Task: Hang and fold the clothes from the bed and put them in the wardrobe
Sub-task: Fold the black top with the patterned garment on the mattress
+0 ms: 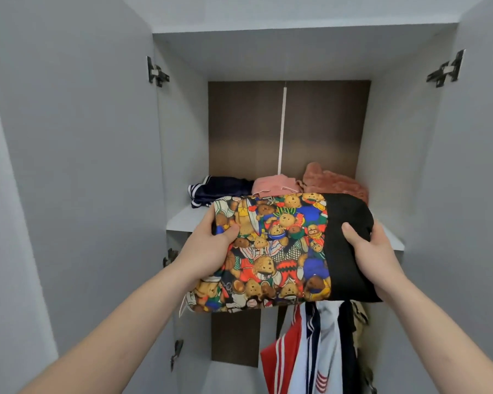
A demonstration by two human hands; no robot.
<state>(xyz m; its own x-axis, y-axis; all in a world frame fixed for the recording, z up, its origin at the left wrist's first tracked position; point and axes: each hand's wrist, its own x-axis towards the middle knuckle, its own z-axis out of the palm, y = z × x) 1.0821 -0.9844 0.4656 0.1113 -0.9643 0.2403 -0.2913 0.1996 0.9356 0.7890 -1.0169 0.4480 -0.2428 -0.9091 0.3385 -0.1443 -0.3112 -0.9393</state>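
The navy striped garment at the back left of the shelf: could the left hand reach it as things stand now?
Probably not yet: the left hand grips the folded teddy-bear garment, which is held in front of the navy striped garment.

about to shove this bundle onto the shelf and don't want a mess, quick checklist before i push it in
1. Left hand grips bundle: ok.
2. Right hand grips its black end: ok.
3. Doors open: ok.
4. Bare shelf in front of the navy and pink clothes: ok on the left; right side hidden, cannot tell.
5. Bundle stays folded: ok on top; underside cannot tell.
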